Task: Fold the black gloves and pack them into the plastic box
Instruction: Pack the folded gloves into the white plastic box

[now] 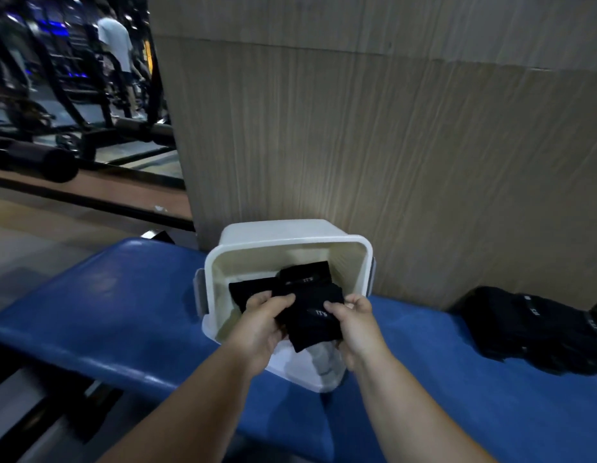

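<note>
Head view: a beige wall panel with wood grain [390,145] fills most of the upper part. Under it runs a long blue padded bench [123,312]. To the left, behind the wall edge, stand dark gym machines [73,95], all blurred, and a person in a white shirt [115,38] is among them.

A white plastic box with rounded corners [210,262] stands on the bench against the wall. It is tilted, so that its opening faces the camera. On the bench to the right, well apart from the box, lies a loose pile of black gloves [530,329].

Both bare hands are at the near rim of the box. The left hand [260,325] and the right hand [357,329] hold between them one folded black glove with a small light logo [313,315]. The fingers of each hand are curled around one side of it, and the thumbs lie on top. This glove is over the opening of the box, partly inside. Deeper in the box lie two more folded black gloves [303,277], which touch each other.
</note>
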